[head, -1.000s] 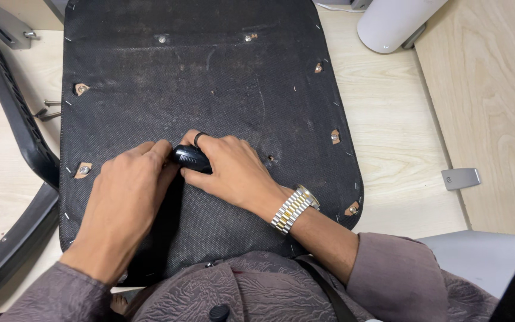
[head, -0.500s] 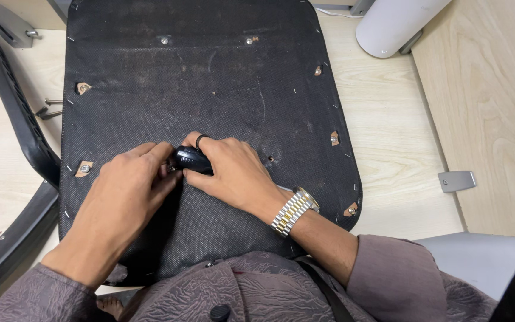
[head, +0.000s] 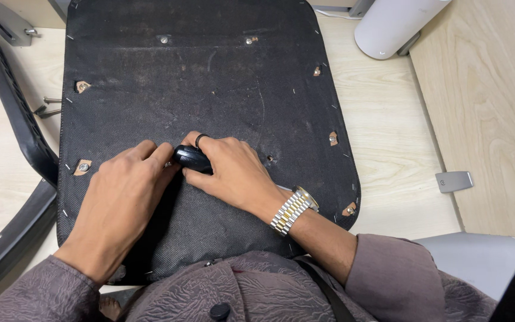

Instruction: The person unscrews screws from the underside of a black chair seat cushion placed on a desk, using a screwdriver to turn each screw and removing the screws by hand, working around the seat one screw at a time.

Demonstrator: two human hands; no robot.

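Right hand (head: pixel 236 173) closed around a small black tool handle (head: pixel 192 159), pressing it down near the middle of the seat underside (head: pixel 210 77). Left hand (head: pixel 123 197) lies flat just beside it, fingertips touching the handle, not gripping anything. Black fabric cover is stapled round the edges, with bolt holes near the corners. Loose bolts (head: pixel 47 105) sit on the floor off the left edge; a dark chair frame (head: pixel 13 119) lies beside them. Looks like working a fastener at the seat's middle; the tip is hidden. Keeping the tool upright and steady matters.
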